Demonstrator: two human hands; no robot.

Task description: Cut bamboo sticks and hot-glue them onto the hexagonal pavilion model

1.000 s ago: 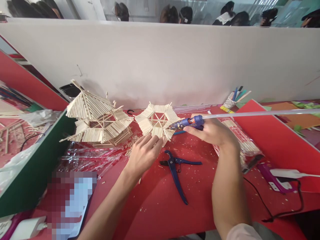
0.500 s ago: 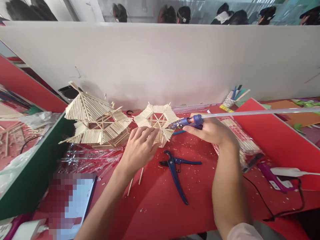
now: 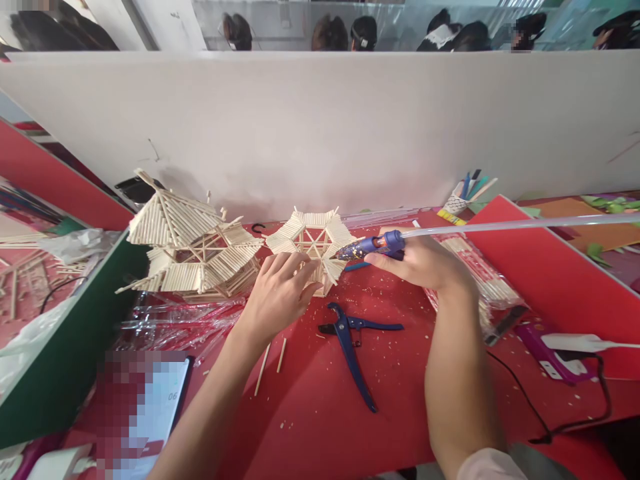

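At frame centre, the left hand [image 3: 280, 293] steadied the hexagonal stick roof panel [image 3: 311, 245] on the red tabletop [image 3: 400, 373] while the right hand [image 3: 425, 263] gripped the glue gun [image 3: 373, 247]; its hot nozzle risked burning nearby fingertips or shifting sticks.

The glue stick [image 3: 525, 225] is cut off by the right edge. The phone [image 3: 140, 410] is largely blurred out. The near part of the small stick roof [image 3: 313, 243] is hidden behind the left hand [image 3: 277, 297]. The fingers gripping the glue gun [image 3: 370, 247] are partly concealed beneath it.
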